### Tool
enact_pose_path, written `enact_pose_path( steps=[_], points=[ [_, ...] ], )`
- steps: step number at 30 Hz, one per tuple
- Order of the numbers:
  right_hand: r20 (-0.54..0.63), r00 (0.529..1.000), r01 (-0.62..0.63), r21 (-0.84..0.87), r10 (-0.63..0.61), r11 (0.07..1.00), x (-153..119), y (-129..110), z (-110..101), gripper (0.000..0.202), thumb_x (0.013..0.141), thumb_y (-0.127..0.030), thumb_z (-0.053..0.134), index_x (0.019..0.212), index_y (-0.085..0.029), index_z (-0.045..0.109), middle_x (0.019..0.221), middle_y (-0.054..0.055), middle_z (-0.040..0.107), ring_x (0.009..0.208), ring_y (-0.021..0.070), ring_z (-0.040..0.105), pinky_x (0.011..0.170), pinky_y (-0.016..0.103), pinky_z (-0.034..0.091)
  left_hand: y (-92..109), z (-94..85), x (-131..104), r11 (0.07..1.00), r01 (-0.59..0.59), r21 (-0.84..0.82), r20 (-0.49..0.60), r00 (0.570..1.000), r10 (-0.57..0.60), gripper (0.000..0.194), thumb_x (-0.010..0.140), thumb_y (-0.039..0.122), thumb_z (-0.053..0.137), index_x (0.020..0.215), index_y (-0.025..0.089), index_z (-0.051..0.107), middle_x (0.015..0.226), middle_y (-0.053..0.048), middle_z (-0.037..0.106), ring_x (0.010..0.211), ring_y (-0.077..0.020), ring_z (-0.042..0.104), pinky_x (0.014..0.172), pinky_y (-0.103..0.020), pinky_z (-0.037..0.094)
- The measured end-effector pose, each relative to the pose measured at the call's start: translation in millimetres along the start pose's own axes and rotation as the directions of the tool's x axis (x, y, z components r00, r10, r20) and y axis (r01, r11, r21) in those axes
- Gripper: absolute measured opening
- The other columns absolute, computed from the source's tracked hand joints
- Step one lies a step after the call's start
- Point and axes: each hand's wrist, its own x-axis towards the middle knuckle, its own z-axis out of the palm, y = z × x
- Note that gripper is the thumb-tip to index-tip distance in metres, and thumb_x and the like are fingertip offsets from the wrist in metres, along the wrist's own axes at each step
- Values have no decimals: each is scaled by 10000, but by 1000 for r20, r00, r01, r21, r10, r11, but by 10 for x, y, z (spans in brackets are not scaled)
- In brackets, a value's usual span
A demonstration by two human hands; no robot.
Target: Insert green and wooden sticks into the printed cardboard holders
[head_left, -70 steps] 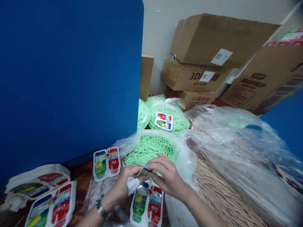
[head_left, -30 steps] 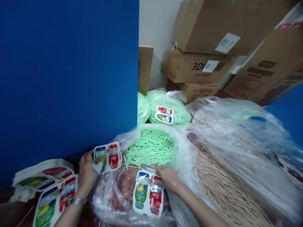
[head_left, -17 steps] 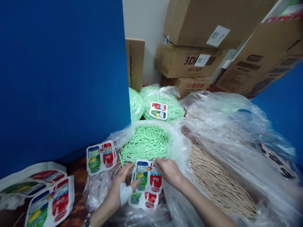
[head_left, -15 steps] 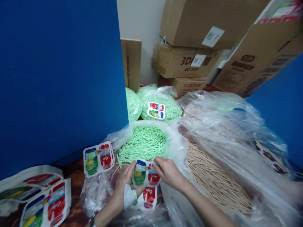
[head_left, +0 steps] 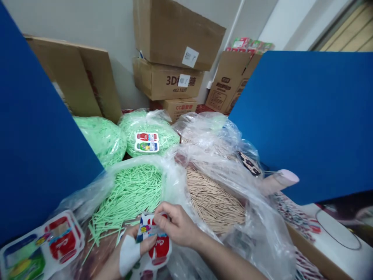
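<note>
Both hands, left hand (head_left: 128,249) and right hand (head_left: 177,229), now lifted off stack, fingers pinching one printed pouch (head_left: 155,243) beside green sticks (head_left: 131,192); pouch separated, ready for opening.

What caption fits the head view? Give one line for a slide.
Both hands, left hand and right hand, pinch a printed packet beside a bag of green sticks.

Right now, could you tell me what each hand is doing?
Left hand: closed on the printed packet, bandaged thumb on top.
Right hand: pinching the same packet's top edge.
</note>
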Motion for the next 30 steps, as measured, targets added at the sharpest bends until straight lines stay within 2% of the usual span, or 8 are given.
enact_pose_path(
  steps=[9,19,23,26,27,28,29,30],
  points=[
    [-156,985,72,8,-70,997,-68,14,-114,199,883,-338,542,823,-164,618,668,-33,561,566,77,461,542,182,359,111,218,115,989,70,-127,69,996,-62,488,503,528,853,779,150,712,678,-49,719,685,-230,656,665,-299,532],
    [-194,977,69,-122,-92,990,-48,0,-265,266,849,-393,591,718,-166,634,616,-22,570,576,101,515,570,206,400,73,205,275,983,-109,147,62,993,101,422,606,497,786,443,165,583,482,-3,569,505,-154,518,496,-225,456],
    [-9,983,179,-154,-183,972,-54,31,-447,240,935,-318,475,939,-180,671,827,36,688,739,133,626,692,234,470,83,200,353,981,-107,159,76,992,96,350,578,444,806,507,166,605,455,6,561,448,-144,494,461,-236,447],
    [39,990,142,-190,-137,972,29,288,-826,309,985,-295,376,1239,-212,532,1022,51,684,876,149,649,749,269,501,83,191,355,987,-74,140,58,996,67,329,570,423,809,567,153,621,497,-7,589,458,-147,506,462,-240,450],
    [-36,994,82,-337,-100,938,80,414,-987,326,989,-266,348,1271,-201,499,1060,67,665,905,156,639,773,288,498,77,186,350,988,-79,135,37,997,74,327,566,415,811,571,151,619,518,-11,592,474,-146,506,460,-233,444],
    [-85,996,-18,-556,-35,831,139,551,-1150,320,979,-231,354,1253,-186,513,1108,85,642,976,170,610,830,307,479,67,181,345,988,-84,132,20,996,82,323,565,408,812,574,148,619,538,-13,592,492,-145,504,458,-226,436],
    [-98,993,-115,-765,62,634,201,689,-1304,310,959,-207,378,1226,-190,534,1136,91,624,1025,184,579,879,325,456,53,178,340,988,-88,131,5,996,88,323,563,404,813,574,146,619,549,-14,587,505,-144,496,456,-221,428],
    [-98,989,-144,-818,113,556,264,823,-1437,306,911,-176,451,1195,-164,565,1129,120,616,1047,220,558,908,360,433,37,179,338,988,-87,130,-4,996,89,325,561,404,812,573,144,617,550,-13,577,512,-141,485,454,-217,420]
  ],
)
